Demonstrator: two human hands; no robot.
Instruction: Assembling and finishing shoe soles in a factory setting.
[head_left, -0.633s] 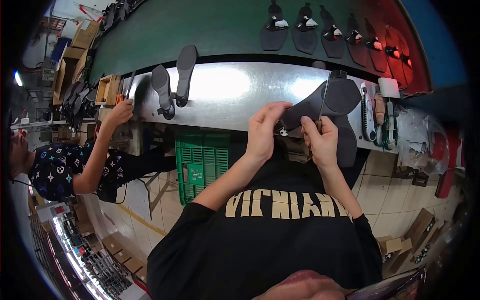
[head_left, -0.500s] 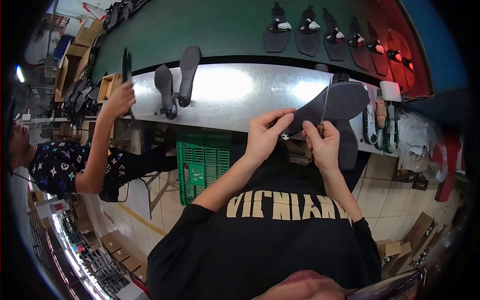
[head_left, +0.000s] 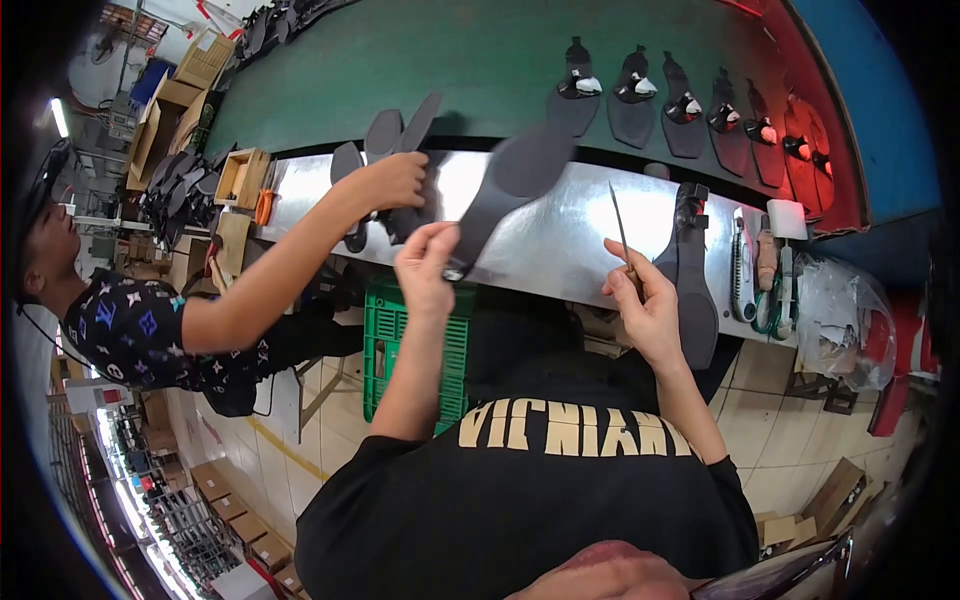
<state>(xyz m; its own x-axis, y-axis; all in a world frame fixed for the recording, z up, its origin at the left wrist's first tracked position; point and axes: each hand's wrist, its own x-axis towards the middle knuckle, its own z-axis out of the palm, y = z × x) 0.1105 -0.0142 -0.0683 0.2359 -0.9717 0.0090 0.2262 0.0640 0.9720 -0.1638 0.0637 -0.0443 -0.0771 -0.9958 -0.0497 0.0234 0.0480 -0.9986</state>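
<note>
My left hand (head_left: 428, 268) is closed on the heel end of a black sandal (head_left: 520, 180), its wide sole turned up and slightly blurred. It lifts the sandal over the metal bench (head_left: 570, 255). My right hand (head_left: 645, 305) grips the brown handle of a thin pointed blade (head_left: 618, 220), which points up and away from me. Beside that hand, black heeled sandals (head_left: 698, 310) lie sole up at the bench's front edge, overlapping. To the left, a co-worker's hand (head_left: 390, 183) is at several dark sandals (head_left: 382, 138) standing on the bench.
Behind the bench runs a green belt (head_left: 480, 60) with a row of black sandals (head_left: 683, 110) under red light at right. A retractable cutter (head_left: 742, 270), scissors (head_left: 775, 310) and a plastic bag (head_left: 845, 310) sit at the right end. A green crate (head_left: 385, 350) stands below; a wooden box (head_left: 240, 178) is at left.
My left hand has carried the sandal left, away from the blade. My right hand keeps the blade nearly in place. The co-worker's hand has moved right, to the sandals on the bench.
</note>
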